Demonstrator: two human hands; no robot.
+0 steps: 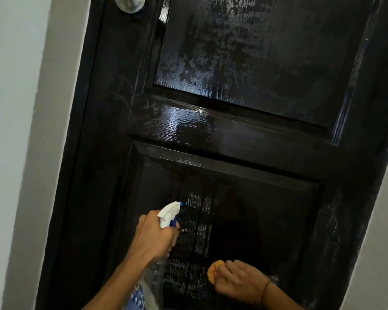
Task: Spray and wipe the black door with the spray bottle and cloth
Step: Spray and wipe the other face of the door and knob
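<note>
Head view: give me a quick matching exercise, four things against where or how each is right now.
Things:
1. spray bottle
2. cloth
3. door knob
4. upper door panel

States:
A. streaked with wet patches
B. bunched in the right hand
C. top left, untouched
D. gripped by the left hand, nozzle toward the lower panel

Pairs: 1-D, 2-B, 3-C, 4-A

No legible text, label, brand or number anywhere. Spray bottle head is plain white and blue; black door carries no sign.
</note>
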